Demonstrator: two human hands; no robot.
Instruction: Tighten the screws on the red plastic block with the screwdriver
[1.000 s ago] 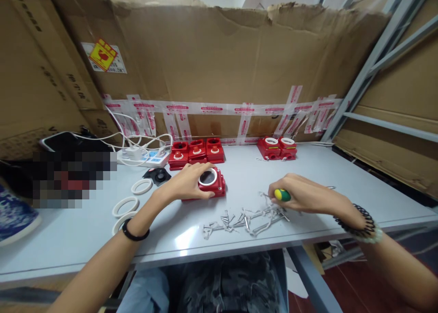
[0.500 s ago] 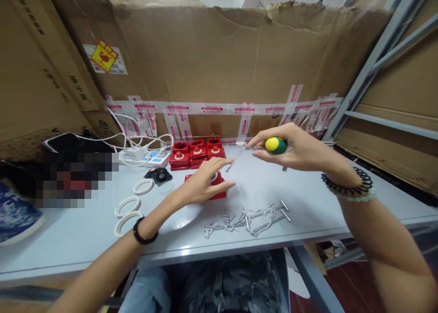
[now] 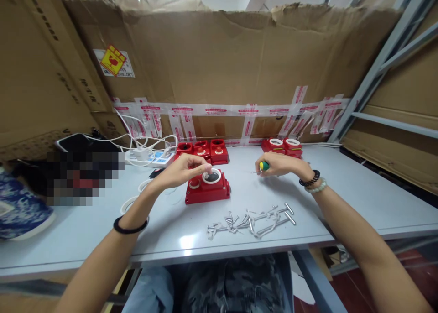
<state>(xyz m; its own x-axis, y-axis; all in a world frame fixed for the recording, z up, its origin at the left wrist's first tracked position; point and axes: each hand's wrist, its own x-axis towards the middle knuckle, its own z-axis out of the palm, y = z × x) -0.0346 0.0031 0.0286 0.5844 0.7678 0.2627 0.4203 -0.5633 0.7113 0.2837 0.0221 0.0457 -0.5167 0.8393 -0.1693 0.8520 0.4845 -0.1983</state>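
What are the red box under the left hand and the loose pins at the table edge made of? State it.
Red rectangular box: seemingly moulded plastic, with even colour and a soft sheen. Loose silvery pins: probably metal, grey with bright glints. Left hand touches the box's white ring.

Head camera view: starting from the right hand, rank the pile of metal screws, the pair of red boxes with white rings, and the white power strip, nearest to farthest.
From the right hand, which holds a green-and-yellow screwdriver handle:
1. Pair of red boxes with white rings, just behind it by the cardboard wall.
2. Pile of metal screws, toward the table's front edge.
3. White power strip, far off to the left.

Cardboard wall [image 3: 219, 66] behind grey table [image 3: 359, 199]
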